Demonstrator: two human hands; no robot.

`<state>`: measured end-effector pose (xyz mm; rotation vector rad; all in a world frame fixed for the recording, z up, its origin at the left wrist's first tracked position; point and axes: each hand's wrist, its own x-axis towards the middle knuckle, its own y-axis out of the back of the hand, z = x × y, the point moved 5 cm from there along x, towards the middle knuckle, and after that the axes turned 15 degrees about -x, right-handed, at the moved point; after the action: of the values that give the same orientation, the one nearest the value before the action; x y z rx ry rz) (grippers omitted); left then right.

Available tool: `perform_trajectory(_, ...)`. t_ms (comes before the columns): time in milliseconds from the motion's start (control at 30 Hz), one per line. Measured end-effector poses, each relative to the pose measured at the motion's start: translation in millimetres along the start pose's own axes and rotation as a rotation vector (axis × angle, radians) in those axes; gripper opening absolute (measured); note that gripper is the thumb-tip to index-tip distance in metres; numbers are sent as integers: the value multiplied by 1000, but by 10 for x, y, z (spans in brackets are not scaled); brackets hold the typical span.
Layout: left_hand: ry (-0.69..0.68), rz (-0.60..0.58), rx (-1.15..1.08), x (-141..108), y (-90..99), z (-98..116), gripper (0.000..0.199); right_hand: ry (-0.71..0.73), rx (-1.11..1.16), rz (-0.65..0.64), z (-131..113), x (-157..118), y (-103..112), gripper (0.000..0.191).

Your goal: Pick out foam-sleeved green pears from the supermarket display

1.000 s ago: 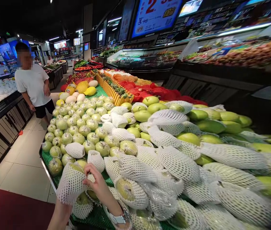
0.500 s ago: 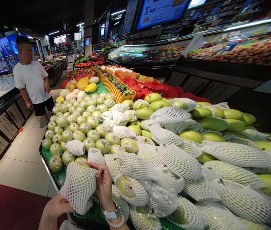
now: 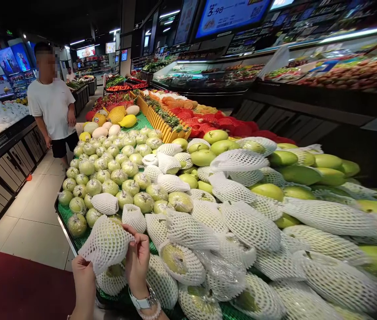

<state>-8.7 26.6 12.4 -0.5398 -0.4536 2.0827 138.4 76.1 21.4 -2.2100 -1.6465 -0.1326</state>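
Both my hands hold up a white foam net sleeve [image 3: 105,244] with a pale green fruit showing faintly through it, above the front of the fruit display. My left hand [image 3: 83,284] grips it from the lower left. The fingers of my right hand [image 3: 137,261] pinch its right edge, and a white watch and a bead bracelet sit on that wrist. Below my hands lie more netted green fruits [image 3: 175,258], and bare round green fruits [image 3: 110,186] are heaped further back on green matting.
Large netted mangoes [image 3: 328,218] fill the right of the display. A person in a white T-shirt [image 3: 52,109] stands beyond the left edge of the display, on the tiled floor [image 3: 33,226]. A red mat [image 3: 18,284] lies at lower left.
The netted fruit has risen slightly in my hands, and my left hand has come up under it. The whole view has shifted, and the person at left appears further right.
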Motion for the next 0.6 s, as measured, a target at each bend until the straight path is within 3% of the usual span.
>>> perform_trajectory(133,-66,1,6,-82,34,65,34,41,-51,115,-16,-43,7,36)
perform_trajectory(200,-29,-49,1,-108,58,74,38,43,-65,146,-24,-11,24,36)
perform_trajectory(333,209,-401,-183,-131,12,-30,56,45,-92,193,-57,110,109,27)
perform_trajectory(400,309,-498,-242,-120,9,-115,61,74,-116,203,-96,143,145,23)
perform_trajectory(467,356,-416,-226,-70,47,-216,59,127,-149,188,-154,137,153,21)
perform_trajectory(600,301,-71,-216,13,103,-307,63,279,-239,90,-280,41,81,15)
